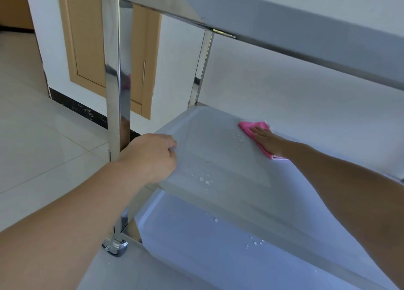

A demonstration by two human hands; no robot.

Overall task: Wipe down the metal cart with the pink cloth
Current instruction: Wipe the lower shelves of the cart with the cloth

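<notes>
The metal cart [218,158] is a shiny steel trolley with three shelves and square posts. My right hand [267,142] lies flat on the pink cloth [251,129], pressing it onto the far part of the middle shelf. My left hand [150,156] grips the near left edge of that same shelf, fingers curled over the rim. Water droplets [205,180] sit on the middle shelf and others on the bottom shelf [196,246]. Part of the cloth is hidden under my right hand.
The top shelf [284,27] overhangs the work area. A front post [115,92] stands just left of my left hand, with a caster wheel [115,247] below. Tiled floor [43,136] spreads to the left; a wooden door [87,38] and white wall lie behind.
</notes>
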